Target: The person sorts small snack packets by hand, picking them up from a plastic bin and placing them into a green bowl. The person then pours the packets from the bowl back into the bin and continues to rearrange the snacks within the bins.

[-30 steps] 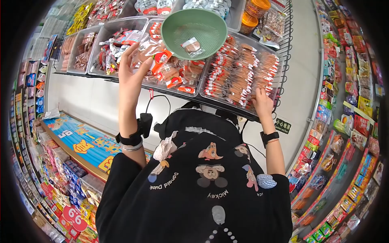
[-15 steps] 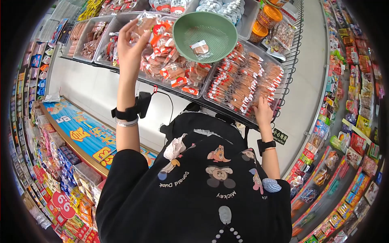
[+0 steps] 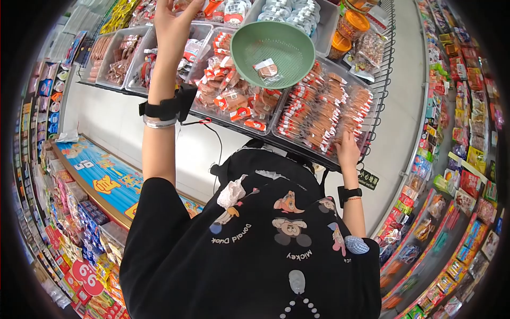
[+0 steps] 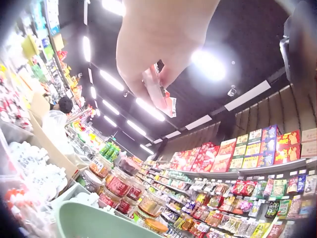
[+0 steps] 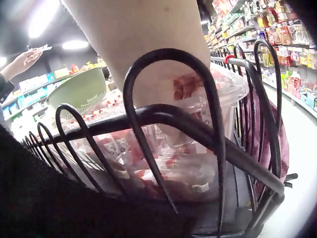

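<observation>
My left hand point(image 3: 172, 26) is raised over the back bins, its fingertips cut off by the top of the head view. The left wrist view shows it pinching a small clear-and-red snack packet point(image 4: 159, 91). My right hand point(image 3: 348, 153) reaches down at the front right of a clear bin point(image 3: 281, 135) holding rows of wrapped snacks point(image 3: 325, 106). Its fingertips are hidden among the packets, and I cannot tell whether they grip one. A green colander point(image 3: 247, 40) rests over the bins between my hands, with one wrapped snack point(image 3: 265, 69) inside.
A bin of loose red-and-clear packets point(image 3: 231, 98) stands left of the rows. Black wire railing point(image 3: 380, 101) edges the rack on the right, with orange-lidded jars point(image 3: 353, 24) behind. Stocked shelves point(image 3: 462, 175) line the right aisle. Another person point(image 4: 57, 121) stands farther off.
My left hand has lifted away from the loose-packet bin, moving up and back with a packet. My right hand stays at the front of the right bin.
</observation>
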A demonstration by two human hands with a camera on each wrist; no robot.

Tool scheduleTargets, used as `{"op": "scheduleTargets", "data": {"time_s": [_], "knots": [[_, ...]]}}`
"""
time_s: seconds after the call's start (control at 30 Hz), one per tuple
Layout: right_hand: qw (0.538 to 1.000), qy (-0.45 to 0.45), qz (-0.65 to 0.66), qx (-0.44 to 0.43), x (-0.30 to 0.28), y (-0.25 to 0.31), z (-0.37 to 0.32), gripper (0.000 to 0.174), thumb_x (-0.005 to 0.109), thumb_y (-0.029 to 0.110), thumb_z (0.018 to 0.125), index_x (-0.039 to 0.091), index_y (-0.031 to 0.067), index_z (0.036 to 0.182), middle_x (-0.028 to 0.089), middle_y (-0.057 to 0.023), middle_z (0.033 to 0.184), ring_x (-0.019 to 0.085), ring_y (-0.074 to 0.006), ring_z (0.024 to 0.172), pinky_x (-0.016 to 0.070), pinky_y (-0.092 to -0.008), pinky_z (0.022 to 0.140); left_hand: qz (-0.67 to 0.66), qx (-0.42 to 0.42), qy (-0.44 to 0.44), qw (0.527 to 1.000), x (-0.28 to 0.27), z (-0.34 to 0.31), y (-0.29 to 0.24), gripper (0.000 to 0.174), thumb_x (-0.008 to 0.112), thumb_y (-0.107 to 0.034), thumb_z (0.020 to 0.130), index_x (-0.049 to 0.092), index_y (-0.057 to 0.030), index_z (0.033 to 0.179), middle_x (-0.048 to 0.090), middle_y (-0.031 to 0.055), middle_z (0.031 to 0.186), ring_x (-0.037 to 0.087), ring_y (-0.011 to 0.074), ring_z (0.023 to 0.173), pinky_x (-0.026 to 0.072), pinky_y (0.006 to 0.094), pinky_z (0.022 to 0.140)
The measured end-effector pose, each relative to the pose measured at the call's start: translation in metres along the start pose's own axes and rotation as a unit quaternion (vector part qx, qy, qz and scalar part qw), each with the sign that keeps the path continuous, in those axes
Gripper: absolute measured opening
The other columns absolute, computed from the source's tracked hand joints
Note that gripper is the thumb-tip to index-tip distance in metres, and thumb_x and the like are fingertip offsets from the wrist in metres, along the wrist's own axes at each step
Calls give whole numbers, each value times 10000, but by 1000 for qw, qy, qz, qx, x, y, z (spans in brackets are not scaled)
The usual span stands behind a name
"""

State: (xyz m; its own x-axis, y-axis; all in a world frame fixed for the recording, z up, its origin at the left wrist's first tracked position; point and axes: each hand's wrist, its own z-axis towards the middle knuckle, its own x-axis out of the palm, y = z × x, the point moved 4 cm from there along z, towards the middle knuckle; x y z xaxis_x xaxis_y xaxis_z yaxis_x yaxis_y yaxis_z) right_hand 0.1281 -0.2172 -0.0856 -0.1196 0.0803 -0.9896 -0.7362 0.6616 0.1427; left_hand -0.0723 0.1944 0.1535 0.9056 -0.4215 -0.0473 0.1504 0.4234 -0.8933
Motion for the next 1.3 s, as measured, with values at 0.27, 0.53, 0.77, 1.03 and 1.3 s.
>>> {"op": "scheduleTargets", "data": {"time_s": [0.27, 0.53, 0.77, 1.03, 1.3], "knots": [[998, 18, -9, 62, 3, 5, -3, 421, 697, 122, 667, 448, 64, 1002, 502, -120, 980, 573, -315, 876, 495, -401, 683, -13, 7, 6, 1000, 16, 24, -12, 438, 628, -76, 810, 438, -28, 1201, 565, 46, 920, 536, 73, 758, 436, 182, 631], [998, 8, 8, 60, 7, 0, -3, 393, 666, 134, 689, 433, 71, 999, 503, -118, 1013, 564, -342, 865, 482, -430, 658, -153, -59, 73, 984, 59, -29, -8, 452, 615, -37, 800, 413, -7, 1204, 526, 103, 1086, 550, 125, 902, 461, 228, 759], [999, 1, 21, 42, 6, 1, -4, 375, 656, 130, 691, 434, 63, 985, 493, -132, 998, 555, -346, 863, 480, -424, 663, -138, -124, 55, 981, 58, -67, -7, 440, 599, -36, 816, 401, -9, 1207, 511, 113, 1110, 542, 146, 967, 469, 247, 789], [999, 4, 27, 38, 5, -1, -4, 368, 671, 132, 687, 429, 58, 954, 488, -132, 972, 555, -346, 855, 477, -429, 656, -102, -56, -11, 993, 37, -34, -24, 440, 615, -40, 803, 423, -24, 1199, 557, 76, 988, 544, 82, 804, 436, 187, 629], [998, -9, 24, 49, 8, -2, -6, 390, 677, 133, 683, 438, 61, 983, 491, -130, 974, 558, -346, 856, 480, -427, 660, -179, -64, -13, 982, 46, -27, -9, 443, 604, -49, 817, 400, -32, 1210, 552, 102, 1070, 566, 129, 890, 452, 215, 699]]}}
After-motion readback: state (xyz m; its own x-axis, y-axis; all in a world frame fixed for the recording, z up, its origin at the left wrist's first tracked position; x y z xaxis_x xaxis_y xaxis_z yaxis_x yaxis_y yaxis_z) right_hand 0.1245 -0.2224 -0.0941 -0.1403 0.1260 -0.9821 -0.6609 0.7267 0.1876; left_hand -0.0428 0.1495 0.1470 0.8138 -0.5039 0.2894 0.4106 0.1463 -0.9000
